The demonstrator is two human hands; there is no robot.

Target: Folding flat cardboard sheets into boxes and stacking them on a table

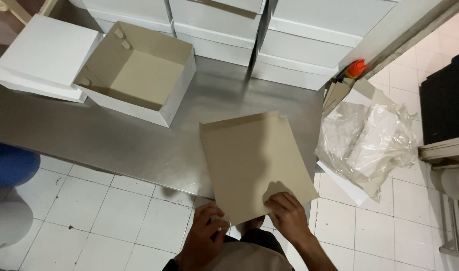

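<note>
Lying flat on the near edge of the steel table [114, 135], a tan cardboard sheet [254, 160] overhangs toward the person, both hands pinching its near edge. The left hand [207, 228] grips the near left corner, thumb on top; the right hand [287, 213] presses fingers onto the near right part, closed on the sheet. The hands sit near each other but do not touch. Farther back on the table, an open box [139, 73], white outside and tan inside, stands with nothing in it; its flaps are tucked along the walls. Just beside it at the left lies a flat white stack of lids [43, 52]. Closed white boxes [299, 45] are stacked along the back. Off the right edge, a crumpled clear plastic bag [370, 140] holds more tan sheets, with an orange object [357, 68] behind it.
</note>
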